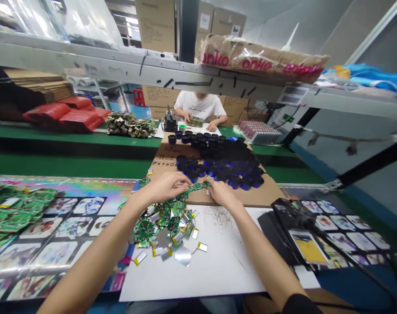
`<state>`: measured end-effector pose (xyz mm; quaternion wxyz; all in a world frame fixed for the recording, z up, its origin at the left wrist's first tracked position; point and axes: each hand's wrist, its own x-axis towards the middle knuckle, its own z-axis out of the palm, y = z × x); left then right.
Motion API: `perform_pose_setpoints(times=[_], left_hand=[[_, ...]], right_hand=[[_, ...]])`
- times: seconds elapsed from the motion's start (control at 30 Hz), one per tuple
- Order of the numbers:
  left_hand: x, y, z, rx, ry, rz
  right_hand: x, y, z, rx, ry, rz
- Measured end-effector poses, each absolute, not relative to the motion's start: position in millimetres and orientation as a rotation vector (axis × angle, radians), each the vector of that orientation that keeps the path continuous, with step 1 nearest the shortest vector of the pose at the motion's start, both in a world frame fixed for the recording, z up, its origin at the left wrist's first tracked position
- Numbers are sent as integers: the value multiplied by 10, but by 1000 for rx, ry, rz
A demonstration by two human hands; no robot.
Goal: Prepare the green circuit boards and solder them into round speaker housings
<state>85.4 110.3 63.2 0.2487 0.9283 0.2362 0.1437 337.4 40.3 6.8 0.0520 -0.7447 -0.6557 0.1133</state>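
A green worktop spans mid-frame. At lower centre, a white sheet probably gives a clean surface; cardboard above carries dark round parts, likely kept apart from heaped circuit boards. The left hand curls, grip unclear; the right hand pinches a board strip at centre, presumably steadying it.

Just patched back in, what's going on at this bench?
A person's right hand pinches one end of a green circuit board strip, with the left hand at the other. Green circuit boards and silver battery cells lie piled on a white board. Beyond, dark round parts crowd a cardboard sheet. Across, a co-worker has a hand at a stack of boards.
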Motion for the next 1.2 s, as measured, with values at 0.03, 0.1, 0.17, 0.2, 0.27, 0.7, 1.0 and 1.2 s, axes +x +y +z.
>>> perform_pose_setpoints(times=[0.03, 0.1, 0.17, 0.2, 0.27, 0.7, 1.0, 1.2], left_hand=[[963, 1117, 675, 2522, 613, 387], [1116, 1150, 732, 2477, 562, 400], [1175, 1188, 750, 2376, 547, 447], [1174, 1209, 745, 2321, 561, 465], [1132, 1258, 717, 2242, 609, 468], [1026, 1393, 521, 2416, 641, 480], [1340, 1003, 500, 2332, 669, 662], [1463, 859, 518, 2034, 748, 810]], right_hand=[[3356, 404, 50, -2302, -1989, 340], [3333, 420, 35, -2341, -1993, 346], [3331, 443, 44, -2359, -1998, 365], [3337, 455, 54, -2367, -1996, 378], [3358, 476, 82, -2384, -1977, 407], [3605, 269, 347, -2074, -1764, 481], [3440, 27, 530, -1283, -1164, 884], [3300, 15, 509, -1174, -971, 1062]])
